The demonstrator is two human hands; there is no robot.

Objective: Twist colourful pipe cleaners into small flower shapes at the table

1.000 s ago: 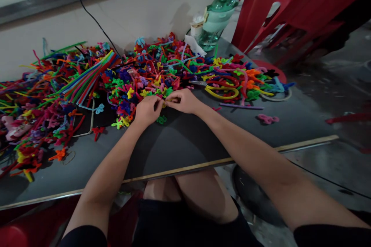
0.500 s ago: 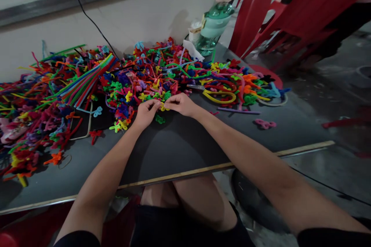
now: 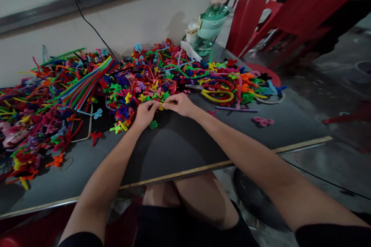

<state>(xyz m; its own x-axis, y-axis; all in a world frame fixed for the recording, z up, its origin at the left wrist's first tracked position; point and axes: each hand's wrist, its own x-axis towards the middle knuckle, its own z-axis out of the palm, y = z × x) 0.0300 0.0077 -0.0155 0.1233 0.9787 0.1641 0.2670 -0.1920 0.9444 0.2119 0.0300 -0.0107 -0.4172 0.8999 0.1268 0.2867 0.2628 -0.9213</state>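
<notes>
My left hand point(image 3: 145, 112) and my right hand point(image 3: 179, 104) meet over the dark table point(image 3: 179, 150), both pinching a small yellow pipe-cleaner piece point(image 3: 161, 106) between their fingertips. A green twisted piece point(image 3: 153, 124) lies on the table just below my left hand. Right behind my hands spreads a big heap of coloured pipe cleaners and bent shapes point(image 3: 139, 81). A bundle of straight pipe cleaners point(image 3: 84, 81) lies in the heap to the left.
A pink twisted piece point(image 3: 263, 121) lies alone at the right. Scissors point(image 3: 194, 87) poke from the heap. A green bottle with a doll-shaped top point(image 3: 211, 23) stands at the back by the wall. Red plastic chairs point(image 3: 278, 11) stand at the right. A black cable point(image 3: 87, 19) runs down the wall.
My hands stay together on the yellow piece with small finger shifts. The view has drifted slightly, and the green piece now lies a little lower left under my left hand.
</notes>
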